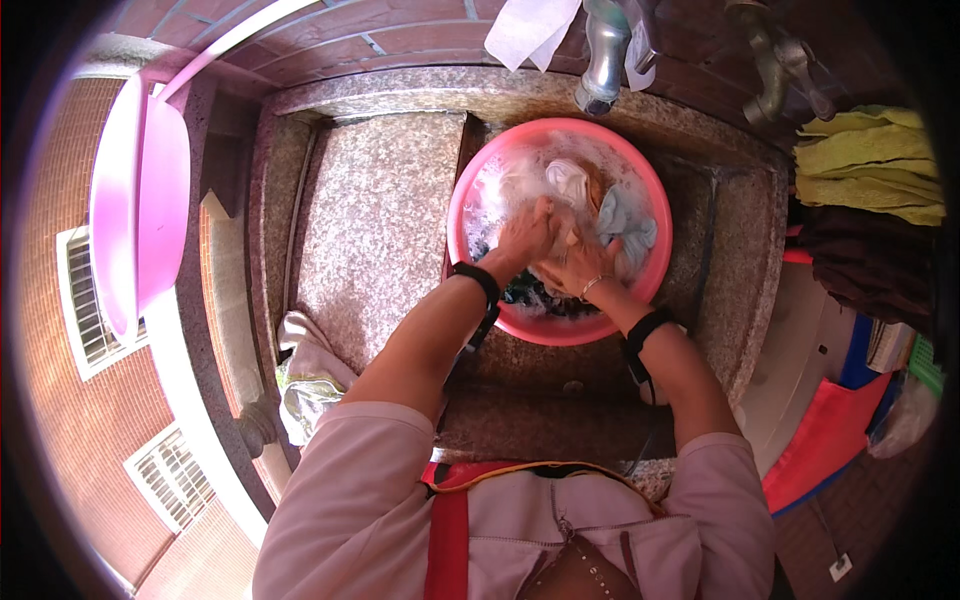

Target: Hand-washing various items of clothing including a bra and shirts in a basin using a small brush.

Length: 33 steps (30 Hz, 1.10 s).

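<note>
A round pink plastic basin [660, 285] stands in a stone sink, full of sudsy water and small pieces of cloth. My left hand [531, 229] and my right hand [581, 262] meet near the basin's middle, both partly in suds, on a wet tan cloth [564, 236]. Each hand seems to grip part of it. Beyond them float a white cloth [568, 180] and a brown one [596, 187]. A light blue cloth [626, 221] lies to the right of my right hand. Dark patterned fabric [536, 294] shows below my hands. Foam hides some fingertips.
A speckled stone slab [375, 225] adjoins the basin on the left, with a crumpled cloth [311, 375] at its near corner. A metal faucet [600, 60] overhangs the basin's far rim; a second faucet [769, 67] is farther right. Yellow cloths [870, 165] hang at right.
</note>
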Motion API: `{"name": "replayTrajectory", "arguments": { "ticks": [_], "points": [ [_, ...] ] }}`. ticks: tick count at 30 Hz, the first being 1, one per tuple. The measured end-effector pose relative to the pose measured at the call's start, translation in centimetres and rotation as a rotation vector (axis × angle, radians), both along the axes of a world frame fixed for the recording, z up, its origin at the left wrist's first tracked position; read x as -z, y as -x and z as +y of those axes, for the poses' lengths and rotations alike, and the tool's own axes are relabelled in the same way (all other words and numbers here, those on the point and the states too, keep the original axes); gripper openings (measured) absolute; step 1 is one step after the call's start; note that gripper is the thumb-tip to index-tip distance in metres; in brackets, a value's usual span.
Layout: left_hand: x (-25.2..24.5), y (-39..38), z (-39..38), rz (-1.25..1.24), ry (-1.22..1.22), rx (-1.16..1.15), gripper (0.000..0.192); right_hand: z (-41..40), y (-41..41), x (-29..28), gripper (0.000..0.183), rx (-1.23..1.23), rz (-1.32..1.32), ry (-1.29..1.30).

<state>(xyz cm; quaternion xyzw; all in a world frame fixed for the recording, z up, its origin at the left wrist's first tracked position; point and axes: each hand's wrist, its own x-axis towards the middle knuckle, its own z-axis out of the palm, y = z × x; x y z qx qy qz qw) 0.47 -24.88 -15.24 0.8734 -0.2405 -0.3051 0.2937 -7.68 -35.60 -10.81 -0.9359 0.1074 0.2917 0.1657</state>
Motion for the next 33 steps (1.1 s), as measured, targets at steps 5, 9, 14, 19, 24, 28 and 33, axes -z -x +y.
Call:
{"name": "replayTrajectory", "arguments": {
  "ticks": [5,9,14,19,24,28,33],
  "points": [
    [1.6,-4.8,1.4,0.165,0.158,0.057,0.051,-2.0,-1.1,0.2,0.077,0.375,0.037,-0.385],
    [1.5,-5.7,5.2,0.734,0.603,-0.053,0.048,-4.5,1.0,1.9,0.059,0.427,-0.007,-0.290],
    [-2.8,-2.7,6.3,-0.141,0.042,0.020,0.032,-6.6,2.7,0.0,0.042,0.658,-0.289,-0.688],
    [-7.0,-2.2,6.5,0.007,0.337,-0.238,0.022,-7.3,2.6,-7.4,0.036,0.630,-0.502,-0.790],
    [-17.6,-3.3,5.1,-0.196,0.723,-0.236,0.012,-8.6,2.2,-16.4,0.027,0.790,-0.498,-1.035],
    [-23.7,-4.5,4.6,-0.067,0.745,-0.177,0.008,-8.7,1.6,-20.9,0.031,0.890,-0.454,-1.235],
    [-25.1,-4.7,4.9,0.209,0.832,-0.255,0.012,-6.5,3.5,-20.3,0.044,0.809,-0.510,-1.496]
  ]
}}
